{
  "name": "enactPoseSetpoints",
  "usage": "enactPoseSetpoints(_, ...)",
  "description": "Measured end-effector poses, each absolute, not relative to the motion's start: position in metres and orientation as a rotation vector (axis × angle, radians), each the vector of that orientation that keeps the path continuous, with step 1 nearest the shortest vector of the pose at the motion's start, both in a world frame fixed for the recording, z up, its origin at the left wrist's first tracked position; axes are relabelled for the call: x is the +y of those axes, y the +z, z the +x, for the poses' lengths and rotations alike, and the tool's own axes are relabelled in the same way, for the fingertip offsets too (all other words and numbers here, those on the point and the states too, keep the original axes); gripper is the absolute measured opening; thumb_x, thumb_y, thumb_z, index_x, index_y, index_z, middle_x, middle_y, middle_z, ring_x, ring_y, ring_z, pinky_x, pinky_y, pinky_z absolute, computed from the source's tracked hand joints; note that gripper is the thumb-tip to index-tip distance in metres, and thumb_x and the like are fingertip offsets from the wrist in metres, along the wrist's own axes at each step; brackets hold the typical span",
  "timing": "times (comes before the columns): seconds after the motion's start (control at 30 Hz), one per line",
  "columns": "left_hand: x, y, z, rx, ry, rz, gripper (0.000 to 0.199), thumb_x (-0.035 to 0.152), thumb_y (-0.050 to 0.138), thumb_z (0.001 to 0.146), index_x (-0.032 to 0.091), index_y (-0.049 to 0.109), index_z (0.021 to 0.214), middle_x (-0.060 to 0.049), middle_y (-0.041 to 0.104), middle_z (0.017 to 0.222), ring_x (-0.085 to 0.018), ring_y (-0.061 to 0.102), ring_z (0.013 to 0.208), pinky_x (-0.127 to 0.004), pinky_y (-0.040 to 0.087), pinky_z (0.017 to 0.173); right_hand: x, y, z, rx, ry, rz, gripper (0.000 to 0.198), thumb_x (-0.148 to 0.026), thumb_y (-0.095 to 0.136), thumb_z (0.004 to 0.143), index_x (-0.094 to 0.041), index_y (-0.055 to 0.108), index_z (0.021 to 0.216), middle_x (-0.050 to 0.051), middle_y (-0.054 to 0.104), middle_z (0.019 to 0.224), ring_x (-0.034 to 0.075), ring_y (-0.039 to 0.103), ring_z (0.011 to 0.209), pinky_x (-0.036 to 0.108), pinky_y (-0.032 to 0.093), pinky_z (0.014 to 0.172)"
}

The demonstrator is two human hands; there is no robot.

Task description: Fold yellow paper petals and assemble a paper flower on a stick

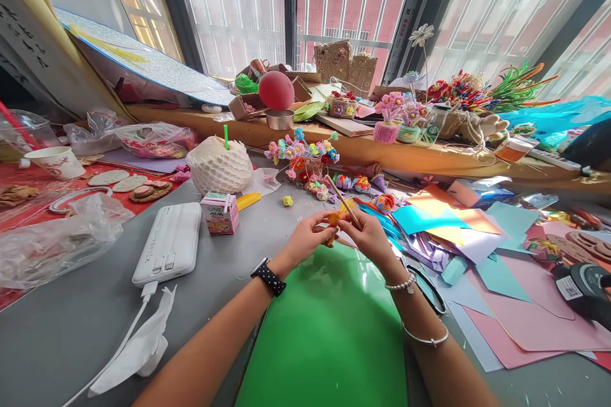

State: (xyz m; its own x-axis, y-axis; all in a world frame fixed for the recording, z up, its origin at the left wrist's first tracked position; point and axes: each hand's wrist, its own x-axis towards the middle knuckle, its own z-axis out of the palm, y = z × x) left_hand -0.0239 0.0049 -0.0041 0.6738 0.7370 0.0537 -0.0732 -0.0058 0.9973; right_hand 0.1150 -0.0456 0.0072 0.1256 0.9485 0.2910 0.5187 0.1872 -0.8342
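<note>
Above a shiny green board (329,331), both hands meet near the middle of the table. My left hand (308,241) pinches a small orange-yellow crumpled piece (333,219), perhaps paper; its exact kind is hard to tell. A thin wooden stick (342,198) slants up and left out of my right hand (368,238), whose fingers also touch the yellow piece. Just beyond the hands stands a basket of small colourful flowers (305,162). One loose yellow flower (287,201) lies on the grey table left of them.
To the left are a white power bank (169,241) with its cable, a pink drink carton (220,213) and a net-wrapped coconut (219,165). Coloured paper sheets (529,305) cover the right side. Craft items and a red balloon (275,90) crowd the windowsill (344,143).
</note>
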Motion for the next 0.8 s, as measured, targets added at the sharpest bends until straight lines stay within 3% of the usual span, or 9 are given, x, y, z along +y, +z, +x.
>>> enactPoseSetpoints(0.2, 0.0038, -0.0061, -0.0223, 0.627, 0.785, 1.496, 0.048, 0.029, 0.056, 0.07, 0.019, 0.041, 0.114, -0.007, 0.057, 0.092, -0.011, 0.057, 0.066, -0.022, 0.044, 0.056, -0.046, 0.0083, 0.1162, -1.53, 0.499, -1.482, 0.022, -0.038, 0.052, 0.071, -0.016, 0.056, 0.068, -0.001, 0.051, 0.057, 0.007, 0.031, 0.044, 0.021, 0.026, 0.042)
enactPoseSetpoints(0.33, 0.0057, -0.0106, -0.0228, 0.7, 0.858, 1.58, 0.036, 0.031, 0.056, 0.07, 0.017, 0.045, 0.102, -0.006, 0.06, 0.086, -0.011, 0.057, 0.065, -0.023, 0.044, 0.059, -0.0464, 0.009, 0.1158, -1.55, 0.446, -1.491, 0.024, -0.04, 0.053, 0.07, -0.017, 0.057, 0.07, -0.001, 0.052, 0.057, 0.007, 0.03, 0.043, 0.021, 0.024, 0.04)
enactPoseSetpoints(0.57, 0.0061, -0.0044, -0.0248, 0.69, 0.859, 1.838, 0.022, 0.029, 0.051, 0.073, 0.018, 0.052, 0.093, -0.006, 0.06, 0.092, -0.018, 0.055, 0.088, -0.026, 0.043, 0.07, -0.0454, 0.0066, 0.1189, -1.492, 0.418, -1.529, 0.026, -0.04, 0.053, 0.071, -0.015, 0.058, 0.067, -0.001, 0.049, 0.053, 0.008, 0.034, 0.044, 0.021, 0.026, 0.042)
enactPoseSetpoints(0.8, 0.0015, -0.0014, -0.0243, 0.808, 1.056, 1.819, 0.03, 0.029, 0.053, 0.072, 0.02, 0.051, 0.1, -0.006, 0.056, 0.099, -0.014, 0.056, 0.074, -0.025, 0.043, 0.065, -0.0445, 0.0063, 0.1186, -1.45, 0.359, -1.48, 0.027, -0.041, 0.05, 0.072, -0.016, 0.059, 0.07, 0.001, 0.053, 0.058, 0.009, 0.038, 0.046, 0.022, 0.031, 0.044)
